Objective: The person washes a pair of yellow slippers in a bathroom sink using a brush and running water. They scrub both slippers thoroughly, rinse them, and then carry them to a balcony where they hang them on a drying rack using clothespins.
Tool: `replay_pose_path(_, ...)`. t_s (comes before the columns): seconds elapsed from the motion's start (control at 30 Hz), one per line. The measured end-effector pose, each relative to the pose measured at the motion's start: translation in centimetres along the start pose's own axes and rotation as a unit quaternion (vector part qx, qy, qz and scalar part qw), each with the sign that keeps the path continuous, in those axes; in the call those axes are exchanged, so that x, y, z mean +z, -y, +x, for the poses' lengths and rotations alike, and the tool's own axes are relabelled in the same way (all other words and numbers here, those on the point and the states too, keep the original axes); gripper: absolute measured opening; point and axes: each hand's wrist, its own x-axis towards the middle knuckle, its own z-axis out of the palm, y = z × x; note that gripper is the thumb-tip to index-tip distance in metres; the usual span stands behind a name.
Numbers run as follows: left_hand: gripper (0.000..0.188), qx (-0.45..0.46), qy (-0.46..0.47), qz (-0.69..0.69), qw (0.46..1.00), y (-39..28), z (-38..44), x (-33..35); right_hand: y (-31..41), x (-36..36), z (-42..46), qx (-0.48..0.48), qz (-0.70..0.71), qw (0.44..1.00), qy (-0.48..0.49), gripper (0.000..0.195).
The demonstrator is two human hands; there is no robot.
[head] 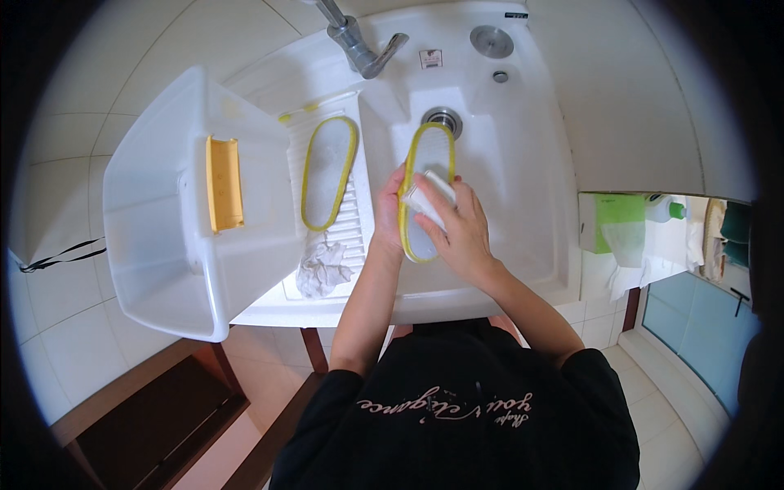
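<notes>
Over the basin of a white sink (520, 233), my left hand (389, 211) holds a long oval pad (433, 150) by its left side. The pad is whitish with yellow edging. My right hand (462, 229) grips a white block (433, 195) against the pad's face; whether it is soap cannot be told. A second yellow-edged oval pad (329, 174) lies on the ribbed washboard (352, 236) to the left. Below it sits a crumpled pale cloth (323, 269). The held pad's far end overlaps the metal drain (442, 117) in view.
A large translucent plastic bin (165, 202) with a yellow-orange handle piece (225, 184) stands at the left. The chrome faucet (361, 46) rises at the back. On the right are a green tissue box (612, 214) and a bottle with a green cap (677, 211).
</notes>
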Motion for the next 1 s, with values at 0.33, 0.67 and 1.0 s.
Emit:
replay_pose_path(0.33, 0.048, 0.091, -0.057, 0.111, 0.988, 2.7, -0.6, -1.1, -2.4, 1.3, 6.7, 0.077, -0.068, 0.994, -0.025, 0.053)
replay_pose_path(0.67, 0.056, 0.106, 0.007, 0.12, 0.987, 1.3, -0.5, -0.5, 0.1, -0.1, 7.8, -0.097, -0.013, 0.995, -0.004, 0.051)
replay_pose_path(1.0, 0.069, 0.093, -0.011, 0.246, 0.965, -0.3, -1.2, 1.2, -6.2, 1.0, 9.3, 0.201, 0.15, 0.967, 0.04, 0.053)
